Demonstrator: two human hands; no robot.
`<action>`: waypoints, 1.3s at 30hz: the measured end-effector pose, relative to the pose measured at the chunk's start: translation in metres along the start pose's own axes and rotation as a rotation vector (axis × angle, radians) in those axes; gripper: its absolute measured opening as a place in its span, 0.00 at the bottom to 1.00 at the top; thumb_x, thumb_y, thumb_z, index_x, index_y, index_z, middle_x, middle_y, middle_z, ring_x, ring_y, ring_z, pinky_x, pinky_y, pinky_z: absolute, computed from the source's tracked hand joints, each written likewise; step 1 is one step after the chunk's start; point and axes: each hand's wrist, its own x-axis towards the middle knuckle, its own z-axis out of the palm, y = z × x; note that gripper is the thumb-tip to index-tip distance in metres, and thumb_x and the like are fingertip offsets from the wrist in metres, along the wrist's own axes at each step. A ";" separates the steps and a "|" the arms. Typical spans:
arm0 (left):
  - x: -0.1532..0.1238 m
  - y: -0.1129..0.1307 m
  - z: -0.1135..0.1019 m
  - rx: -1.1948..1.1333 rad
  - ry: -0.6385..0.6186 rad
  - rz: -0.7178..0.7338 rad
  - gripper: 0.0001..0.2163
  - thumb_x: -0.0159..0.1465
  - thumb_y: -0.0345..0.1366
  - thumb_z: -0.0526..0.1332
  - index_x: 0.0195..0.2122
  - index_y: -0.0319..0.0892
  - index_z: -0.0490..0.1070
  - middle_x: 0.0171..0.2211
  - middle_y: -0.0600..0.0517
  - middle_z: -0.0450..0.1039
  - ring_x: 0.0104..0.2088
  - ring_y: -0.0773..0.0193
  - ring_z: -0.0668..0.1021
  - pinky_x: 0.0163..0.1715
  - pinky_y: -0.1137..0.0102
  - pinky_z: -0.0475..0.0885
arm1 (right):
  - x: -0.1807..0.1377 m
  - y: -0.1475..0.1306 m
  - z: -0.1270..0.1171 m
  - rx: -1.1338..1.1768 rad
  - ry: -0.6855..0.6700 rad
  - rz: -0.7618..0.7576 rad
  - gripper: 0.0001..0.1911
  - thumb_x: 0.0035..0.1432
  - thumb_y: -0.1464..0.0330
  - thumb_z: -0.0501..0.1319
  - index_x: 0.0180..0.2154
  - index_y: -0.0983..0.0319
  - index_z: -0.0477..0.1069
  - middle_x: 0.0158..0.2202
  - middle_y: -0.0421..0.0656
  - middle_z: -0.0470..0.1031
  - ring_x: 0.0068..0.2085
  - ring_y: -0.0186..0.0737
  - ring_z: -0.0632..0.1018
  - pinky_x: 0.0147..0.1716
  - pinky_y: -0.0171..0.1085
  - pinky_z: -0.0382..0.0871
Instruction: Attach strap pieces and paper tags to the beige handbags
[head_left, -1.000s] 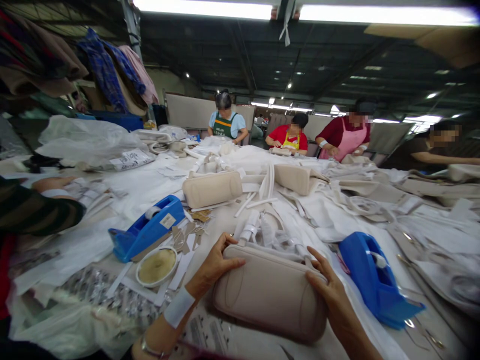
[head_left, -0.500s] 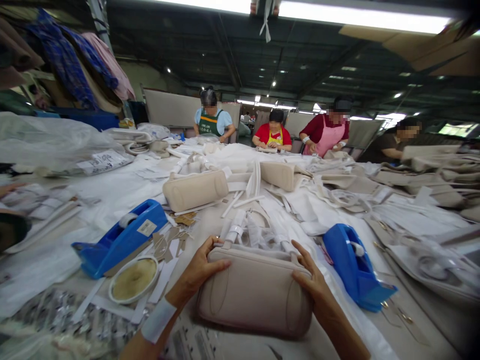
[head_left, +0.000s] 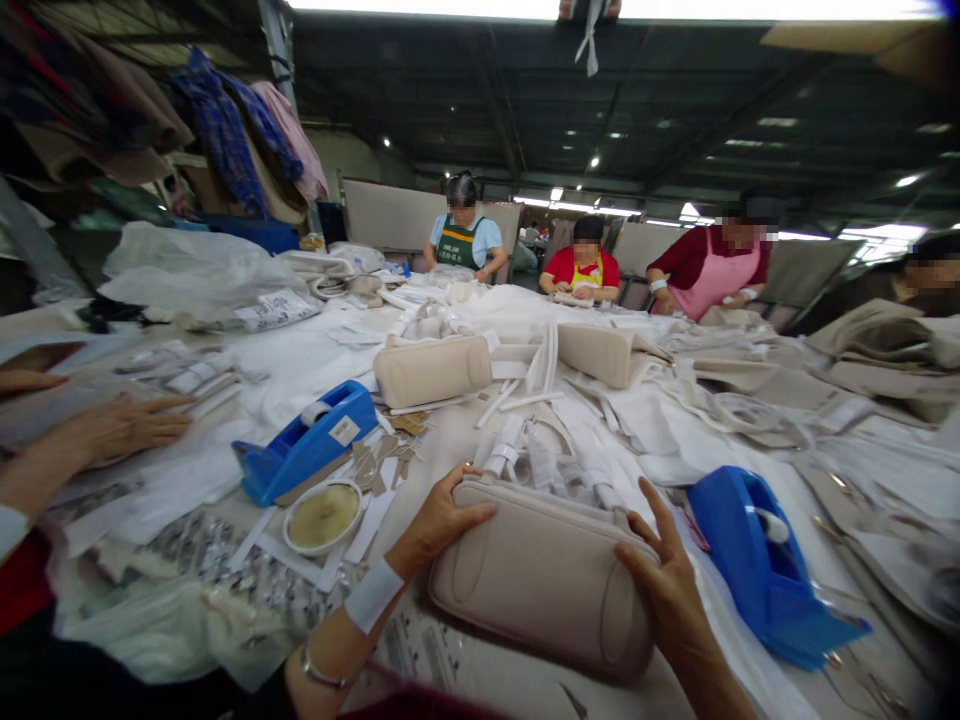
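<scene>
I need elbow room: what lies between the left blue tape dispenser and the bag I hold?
Head view: brown card scraps and white paper strips lie between the dispenser and the bag.

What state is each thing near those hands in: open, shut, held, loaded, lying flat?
beige handbag, lying on its side, held at both ends
left hand, clasped on its left end
right hand, fingers spread, pressed on its right end
left tape dispenser, roll loaded, untouched
right tape dispenser, roll loaded, untouched
round dish, uncovered, yellowish stuff inside
second beige bag, lying on its side, untouched
</scene>
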 end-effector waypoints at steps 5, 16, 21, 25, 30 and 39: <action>0.003 -0.012 0.002 -0.072 0.043 -0.004 0.22 0.50 0.44 0.70 0.40 0.39 0.66 0.27 0.56 0.68 0.27 0.68 0.70 0.28 0.74 0.66 | 0.004 0.004 0.001 -0.043 0.047 0.021 0.51 0.44 0.53 0.70 0.66 0.43 0.49 0.51 0.50 0.72 0.63 0.57 0.64 0.48 0.51 0.67; 0.006 -0.019 0.010 -0.084 0.115 -0.076 0.20 0.50 0.46 0.70 0.35 0.38 0.68 0.25 0.56 0.67 0.25 0.69 0.69 0.25 0.75 0.65 | 0.018 0.022 0.008 -0.086 0.029 0.057 0.45 0.49 0.50 0.67 0.65 0.48 0.53 0.59 0.49 0.68 0.61 0.56 0.66 0.55 0.54 0.62; 0.010 -0.023 0.009 -0.071 0.107 -0.075 0.21 0.48 0.47 0.70 0.34 0.38 0.69 0.25 0.56 0.68 0.25 0.68 0.70 0.26 0.73 0.65 | 0.023 0.031 0.001 -0.325 -0.047 -0.057 0.39 0.55 0.48 0.61 0.65 0.50 0.55 0.61 0.47 0.65 0.59 0.57 0.68 0.55 0.54 0.64; 0.011 -0.027 0.006 -0.035 0.100 -0.050 0.20 0.47 0.47 0.70 0.34 0.37 0.70 0.27 0.54 0.70 0.28 0.65 0.71 0.28 0.72 0.65 | 0.021 0.018 0.003 -0.777 0.031 -0.407 0.32 0.60 0.51 0.56 0.61 0.60 0.64 0.52 0.55 0.71 0.54 0.62 0.70 0.54 0.61 0.60; 0.012 -0.030 0.007 0.006 0.087 0.002 0.17 0.50 0.45 0.69 0.35 0.38 0.71 0.29 0.54 0.71 0.31 0.64 0.72 0.31 0.72 0.66 | 0.004 -0.008 0.062 -0.926 -0.214 -0.931 0.20 0.65 0.63 0.53 0.57 0.59 0.67 0.50 0.51 0.70 0.52 0.53 0.70 0.52 0.51 0.64; -0.028 -0.034 -0.022 -0.050 0.346 -0.021 0.09 0.57 0.35 0.60 0.39 0.39 0.68 0.31 0.53 0.70 0.33 0.65 0.73 0.34 0.72 0.67 | 0.011 0.028 0.102 -0.885 -0.327 -1.054 0.23 0.64 0.62 0.58 0.60 0.53 0.65 0.50 0.48 0.68 0.50 0.50 0.68 0.50 0.51 0.66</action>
